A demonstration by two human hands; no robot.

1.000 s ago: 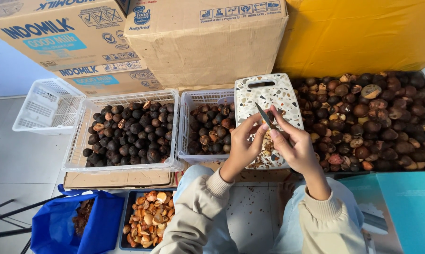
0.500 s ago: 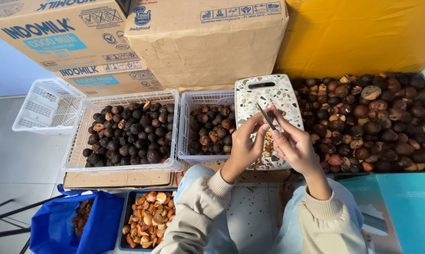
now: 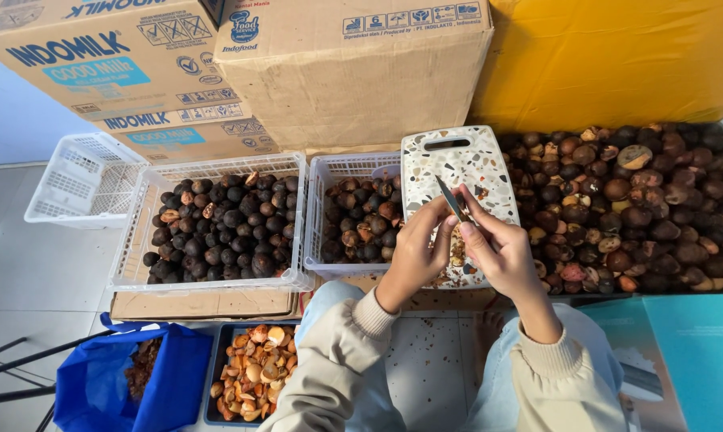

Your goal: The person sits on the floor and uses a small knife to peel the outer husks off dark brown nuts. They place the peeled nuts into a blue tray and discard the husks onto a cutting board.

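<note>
Pinched between the fingers of my right hand point(image 3: 501, 254) is a small knife with a dark narrow blade point(image 3: 453, 198), its tip pointing up and to the left toward the far side. Beside it my left hand point(image 3: 416, 254) is curled shut around a small brown nut, though my fingers hide nearly all of it and I cannot tell its exact shape. Both hands meet, fingertips almost touching, just above the near half of a white speckled plastic cutting board with a handle slot point(image 3: 457, 160), where bits of brown shell lie scattered. To the right of the board a big loose heap of dark brown round nuts point(image 3: 633, 208) spreads out in front of a yellow cloth-covered surface point(image 3: 617, 60). To the left of the board stands a white slatted plastic basket point(image 3: 329, 172) partly filled with dark nuts, and further left a larger white plastic basket point(image 3: 217, 168) holding many more. At the far left an empty white plastic basket point(image 3: 77, 180) leans tilted. Behind the baskets are stacked brown cardboard boxes point(image 3: 353, 72). Near me on the left sit a blue fabric bag point(image 3: 129, 384) and a dark blue tray of pale orange peeled pieces point(image 3: 253, 372).
</note>
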